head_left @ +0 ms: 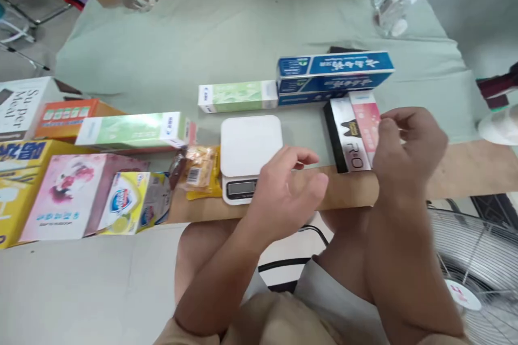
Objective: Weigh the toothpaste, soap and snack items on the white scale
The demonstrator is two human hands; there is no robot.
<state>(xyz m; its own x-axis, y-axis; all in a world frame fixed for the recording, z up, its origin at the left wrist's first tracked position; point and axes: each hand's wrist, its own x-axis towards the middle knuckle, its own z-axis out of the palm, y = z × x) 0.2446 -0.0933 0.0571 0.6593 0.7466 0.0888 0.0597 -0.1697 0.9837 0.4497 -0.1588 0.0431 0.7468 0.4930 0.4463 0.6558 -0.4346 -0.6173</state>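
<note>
L hand (289, 194) hangs loose over the near R corner of the white scale (251, 145), fingers half curled, nothing held; R hand (408, 156) is at the R side of the pink box (366, 121), thumb & fingers bent in, but can't tell if they pinch it or only rest there. Just L of the pink box, from R hand's side, is the black-and-white box (351, 143), the 2 side by side btwn both hands. Main risk, I'd say: a push left from R hand shoves both boxes askew, as they lie so close; a push away may nudge the stacked blue boxes (335, 71) right beyond them. L wrist is low over the scale's display (242, 189), so a careless drop could press or skid it. Tightest edge is the wooden strip (348, 188) under & btwn the hands: anything pulled toward the body may tip off, prob. onto the legs or, R of R forearm, the fan (477, 259). L of L hand, past the scale, snack packets (198, 167) crowd in, so little slack there. Best room is the green cloth (243, 27), well beyond L hand, past the green box (238, 97).
</note>
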